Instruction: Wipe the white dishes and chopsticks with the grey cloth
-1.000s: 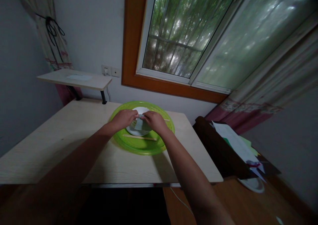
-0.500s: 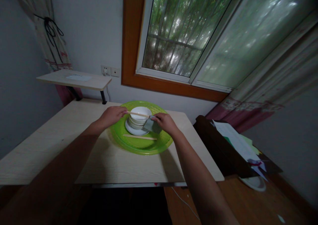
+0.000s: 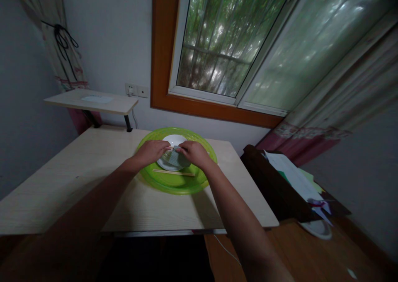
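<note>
My left hand [image 3: 153,153] is closed on a chopstick that its fingers mostly cover; whether it is one or a pair I cannot tell. Close beside it, my right hand [image 3: 195,153] pinches a grey-green cloth [image 3: 176,159] at the chopstick, and the cloth hangs down between both hands. Behind the fingers stand stacked white bowls [image 3: 174,139], partly hidden, on a white plate [image 3: 171,168]. All of this is over a round bright green tray [image 3: 178,190]. A pair of wooden chopsticks [image 3: 174,173] lies on the tray in front of the plate.
The tray rests on a pale wooden table [image 3: 149,211]. A small raised shelf [image 3: 115,102] with a paper on it stands at the back left. Right of the table is a dark brown piece of furniture [image 3: 276,190] with papers [image 3: 292,174] on top. A window is behind.
My hands have come closer together over the bowls. My right hand has moved left with the cloth along the chopstick, which is now mostly covered.
</note>
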{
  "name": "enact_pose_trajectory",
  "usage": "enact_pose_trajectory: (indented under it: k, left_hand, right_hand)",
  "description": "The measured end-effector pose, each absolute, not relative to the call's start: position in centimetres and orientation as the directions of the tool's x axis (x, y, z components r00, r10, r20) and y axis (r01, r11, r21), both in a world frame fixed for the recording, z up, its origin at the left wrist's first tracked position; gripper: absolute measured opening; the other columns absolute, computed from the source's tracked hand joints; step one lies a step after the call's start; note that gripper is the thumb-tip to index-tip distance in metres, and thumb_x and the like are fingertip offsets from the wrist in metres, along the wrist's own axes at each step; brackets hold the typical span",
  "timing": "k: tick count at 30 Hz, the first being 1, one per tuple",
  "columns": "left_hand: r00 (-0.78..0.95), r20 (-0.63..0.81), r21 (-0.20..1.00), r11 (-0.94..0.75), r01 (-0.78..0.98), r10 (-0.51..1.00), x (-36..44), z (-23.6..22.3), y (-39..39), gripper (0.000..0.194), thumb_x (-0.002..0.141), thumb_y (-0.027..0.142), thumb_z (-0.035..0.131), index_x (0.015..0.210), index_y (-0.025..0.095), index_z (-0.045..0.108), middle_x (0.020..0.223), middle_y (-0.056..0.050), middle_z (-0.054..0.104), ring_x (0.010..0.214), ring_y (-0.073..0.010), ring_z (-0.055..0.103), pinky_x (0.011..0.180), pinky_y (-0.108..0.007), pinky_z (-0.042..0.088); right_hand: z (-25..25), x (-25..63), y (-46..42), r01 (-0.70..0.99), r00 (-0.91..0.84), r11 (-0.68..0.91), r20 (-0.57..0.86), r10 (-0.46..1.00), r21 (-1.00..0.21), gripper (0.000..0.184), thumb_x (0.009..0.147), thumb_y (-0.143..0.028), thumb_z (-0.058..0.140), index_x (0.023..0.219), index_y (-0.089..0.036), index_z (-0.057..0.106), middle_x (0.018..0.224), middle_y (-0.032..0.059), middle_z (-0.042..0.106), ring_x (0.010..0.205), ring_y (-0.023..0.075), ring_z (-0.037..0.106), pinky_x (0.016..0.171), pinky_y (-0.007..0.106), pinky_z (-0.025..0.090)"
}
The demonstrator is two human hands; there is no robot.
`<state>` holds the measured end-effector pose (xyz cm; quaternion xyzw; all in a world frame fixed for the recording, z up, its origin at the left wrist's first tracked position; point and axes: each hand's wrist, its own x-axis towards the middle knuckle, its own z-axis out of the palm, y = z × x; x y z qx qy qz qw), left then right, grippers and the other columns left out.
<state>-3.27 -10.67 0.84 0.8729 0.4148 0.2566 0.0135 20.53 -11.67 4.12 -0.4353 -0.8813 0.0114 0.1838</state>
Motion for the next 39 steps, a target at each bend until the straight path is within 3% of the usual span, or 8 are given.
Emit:
enact_pose_trajectory:
  k: [6, 15, 23, 31, 35, 39]
  left_hand:
    - [0.504, 0.396, 0.193, -0.606, 0.772, 0.768, -4.9, 1.2, -10.6, 0.034, 0.099, 0.040, 0.041, 0.105, 0.023, 0.070, 0.104, -0.006, 0.075, 0.092, -0.0206, 0.067, 0.076, -0.029, 0.044]
    - [0.491, 0.386, 0.199, -0.590, 0.782, 0.781, -8.3, 1.3, -10.2, 0.038, 0.098, 0.042, 0.040, 0.095, 0.021, 0.070, 0.088, -0.005, 0.073, 0.077, -0.0187, 0.063, 0.067, -0.027, 0.040]
    - [0.507, 0.399, 0.195, -0.611, 0.768, 0.764, -5.5, 0.8, -10.9, 0.034, 0.099, 0.038, 0.041, 0.107, 0.023, 0.071, 0.106, -0.007, 0.075, 0.092, -0.0220, 0.067, 0.076, -0.031, 0.044]
    - [0.502, 0.409, 0.269, -0.626, 0.731, 0.762, -3.9, 1.1, -11.1, 0.031, 0.099, 0.036, 0.044, 0.103, 0.023, 0.071, 0.094, -0.005, 0.075, 0.085, -0.0196, 0.067, 0.074, -0.030, 0.044]
    - [0.496, 0.409, 0.257, -0.619, 0.742, 0.766, -5.1, 1.3, -10.9, 0.033, 0.099, 0.038, 0.043, 0.101, 0.022, 0.071, 0.097, -0.005, 0.075, 0.087, -0.0199, 0.067, 0.073, -0.029, 0.043]
    - [0.467, 0.391, 0.307, -0.591, 0.746, 0.793, -6.6, 1.3, -10.8, 0.035, 0.099, 0.042, 0.042, 0.093, 0.022, 0.071, 0.084, -0.003, 0.073, 0.077, -0.0176, 0.065, 0.069, -0.027, 0.041]
  right_hand:
    - [3.6, 20.9, -12.0, 0.761, -0.539, 0.613, 0.319, 0.779, -0.211, 0.029, 0.100, -0.039, 0.054, 0.105, -0.020, 0.075, 0.101, 0.0074, 0.076, 0.089, 0.0174, 0.067, 0.078, 0.025, 0.041]
    - [2.4, 25.1, -11.6, 0.775, -0.489, 0.580, 0.342, 0.802, -0.251, 0.026, 0.099, -0.034, 0.054, 0.099, -0.019, 0.076, 0.095, 0.0069, 0.076, 0.086, 0.0180, 0.066, 0.077, 0.026, 0.043]
    - [2.5, 23.5, -11.7, 0.723, -0.554, 0.651, 0.369, 0.746, -0.230, 0.031, 0.101, -0.039, 0.051, 0.101, -0.021, 0.077, 0.094, 0.0061, 0.076, 0.086, 0.0175, 0.067, 0.078, 0.025, 0.043]
    - [3.0, 21.4, -12.0, 0.729, -0.552, 0.648, 0.373, 0.746, -0.218, 0.029, 0.101, -0.037, 0.052, 0.098, -0.020, 0.075, 0.094, 0.0068, 0.075, 0.088, 0.0174, 0.065, 0.079, 0.025, 0.041]
    - [2.9, 22.7, -12.2, 0.744, -0.541, 0.633, 0.365, 0.758, -0.213, 0.029, 0.101, -0.037, 0.051, 0.100, -0.019, 0.074, 0.094, 0.0074, 0.075, 0.087, 0.0179, 0.065, 0.078, 0.026, 0.042]
    - [2.4, 24.9, -12.1, 0.738, -0.498, 0.609, 0.375, 0.782, -0.290, 0.029, 0.101, -0.038, 0.052, 0.102, -0.020, 0.075, 0.094, 0.0067, 0.075, 0.087, 0.0179, 0.066, 0.079, 0.026, 0.045]
